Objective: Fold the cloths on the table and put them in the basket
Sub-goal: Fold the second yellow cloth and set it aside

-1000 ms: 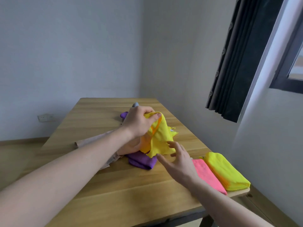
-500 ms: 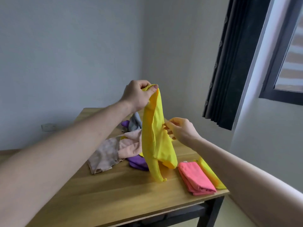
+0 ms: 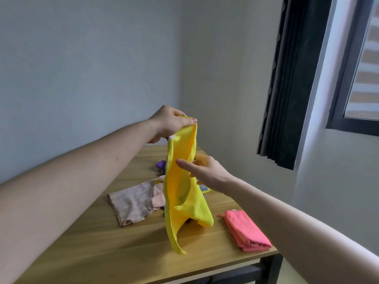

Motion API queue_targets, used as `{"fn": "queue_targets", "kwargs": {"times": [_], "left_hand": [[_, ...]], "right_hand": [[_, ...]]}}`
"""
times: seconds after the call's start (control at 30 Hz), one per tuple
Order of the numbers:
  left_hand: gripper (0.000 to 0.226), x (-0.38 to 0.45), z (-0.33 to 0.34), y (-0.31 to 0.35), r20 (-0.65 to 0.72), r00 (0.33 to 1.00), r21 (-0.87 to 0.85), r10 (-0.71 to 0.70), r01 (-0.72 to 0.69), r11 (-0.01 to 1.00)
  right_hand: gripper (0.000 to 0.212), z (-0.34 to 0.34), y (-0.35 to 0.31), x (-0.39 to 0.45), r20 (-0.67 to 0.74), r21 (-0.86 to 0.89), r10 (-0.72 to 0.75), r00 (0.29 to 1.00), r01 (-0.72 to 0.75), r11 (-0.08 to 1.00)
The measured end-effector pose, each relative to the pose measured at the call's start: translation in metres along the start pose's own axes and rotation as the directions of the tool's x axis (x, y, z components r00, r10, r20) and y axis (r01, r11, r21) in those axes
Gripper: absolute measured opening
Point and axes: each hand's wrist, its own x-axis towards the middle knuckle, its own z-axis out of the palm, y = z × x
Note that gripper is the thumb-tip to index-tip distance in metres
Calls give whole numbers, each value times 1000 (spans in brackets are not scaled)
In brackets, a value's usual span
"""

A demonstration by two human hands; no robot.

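Observation:
My left hand (image 3: 171, 124) pinches the top edge of a yellow cloth (image 3: 182, 193) and holds it up, so it hangs down to just above the wooden table (image 3: 98, 253). My right hand (image 3: 206, 171) is at the cloth's right edge, halfway down, thumb in front and fingers behind, pinching the edge. A folded pink cloth (image 3: 247, 231) lies near the table's right front corner. Behind the hanging cloth lie an unfolded beige cloth (image 3: 131, 201), a pale pink one (image 3: 158, 196) and a purple one (image 3: 161, 165). No basket is in view.
The table stands in a room corner, with grey walls behind and to the right. A dark curtain (image 3: 293, 78) and a window (image 3: 361, 83) are at the right. The table's front edge and black leg (image 3: 270, 269) are below the pink cloth.
My left hand has lifted the yellow cloth off the pile to hang above the table. My right hand rose from the table to the cloth's right edge and has slid lower along it.

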Motion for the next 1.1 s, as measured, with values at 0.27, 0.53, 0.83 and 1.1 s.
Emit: {"fn": "queue_targets", "kwargs": {"times": [0.27, 0.53, 0.83, 1.1], "left_hand": [[42, -5, -37, -26, -119, 983, 459, 140, -70, 886], [51, -25, -57, -46, -222, 957, 610, 188, -14, 793], [44, -31, -72, -31, -408, 899, 608, 159, 137, 782], [44, -14, -78, -34, -416, 908, 505, 53, 182, 843]], "right_hand": [[20, -31, 10, 23, -285, -395, -12, 958, -106, 912], [40, -67, -13, 24, -387, -631, -111, 915, -175, 756], [38, -94, -31, 35, -473, -555, -82, 877, -224, 802], [44, -100, -30, 63, -499, -308, -42, 866, -132, 942]]}}
